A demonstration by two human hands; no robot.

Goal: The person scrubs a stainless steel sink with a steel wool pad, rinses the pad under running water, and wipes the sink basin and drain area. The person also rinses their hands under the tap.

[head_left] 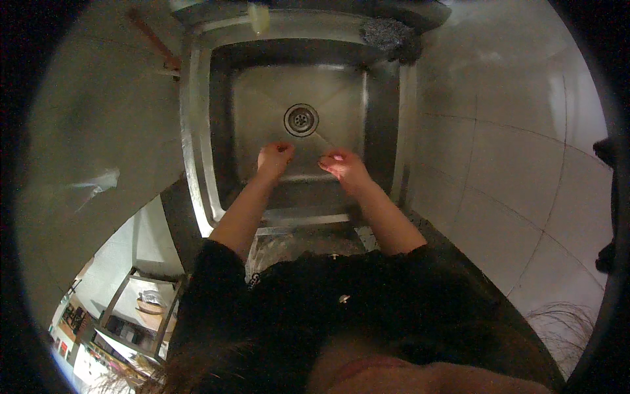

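Observation:
Both my hands hang over the near half of a stainless steel sink (pixel 315 83), just below its round drain strainer (pixel 301 120). My left hand (pixel 276 158), on the left, has its fingers curled; whether anything is between them cannot be told. My right hand (pixel 343 166) is apart from it, fingers bent inward, with a bright pinkish spot at the fingers that is too blurred to name. Neither hand touches the drain.
A dark, mesh-like scouring pad (pixel 389 35) lies at the sink's back right corner. A pale yellowish object (pixel 259 18) sits at the back rim. A tiled wall (pixel 512 147) stands at right, and a shelf rack (pixel 140 315) is at lower left.

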